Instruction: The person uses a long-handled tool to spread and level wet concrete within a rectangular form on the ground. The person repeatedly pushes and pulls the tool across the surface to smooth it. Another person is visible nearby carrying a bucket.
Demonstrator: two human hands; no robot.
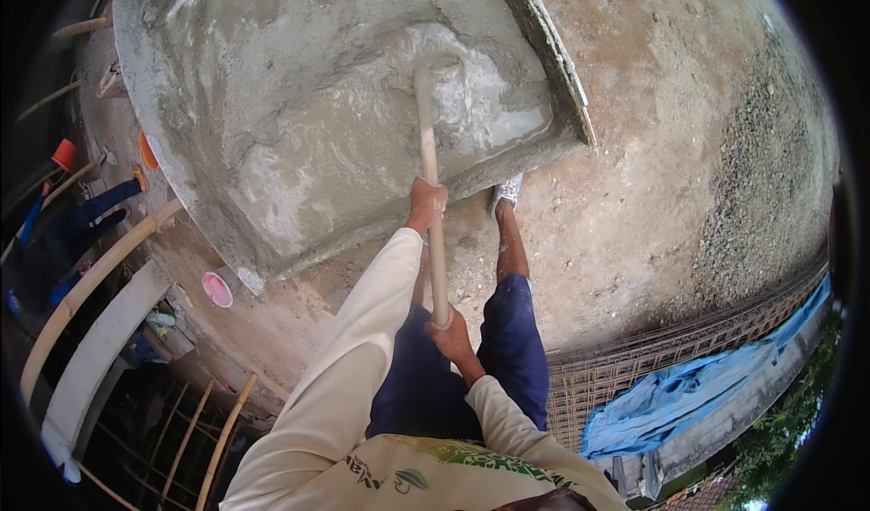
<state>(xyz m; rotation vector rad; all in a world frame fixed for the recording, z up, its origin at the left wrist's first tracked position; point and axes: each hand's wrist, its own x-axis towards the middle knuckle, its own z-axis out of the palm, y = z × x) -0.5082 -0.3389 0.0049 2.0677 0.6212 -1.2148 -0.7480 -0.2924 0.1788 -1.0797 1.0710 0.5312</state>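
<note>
Gripping a long wooden handle with both fists, we stand right at the edge of a patch of wet grey mortar. Our left hand is wrapped tight around the shaft higher up, nearer the mix, fingers fully curled with no gap showing. Our right hand is clamped shut on the lower end of the same shaft, close to our body. The left arm reaches out long and nearly straight in a cream sleeve; the right arm is bent sharply at the elbow, forearm tucked in. Beyond the left hand the handle runs up into the mortar, and its head is buried in the glossy, soupy part of the pile, so we cannot tell its shape. Around that wet pool the mix looks thicker, ridged and matte. Just right of the left hand our light shoe sits on rough, dusty concrete ground. Well off to the right hand's side lie steel mesh and a blue tarp.
</note>
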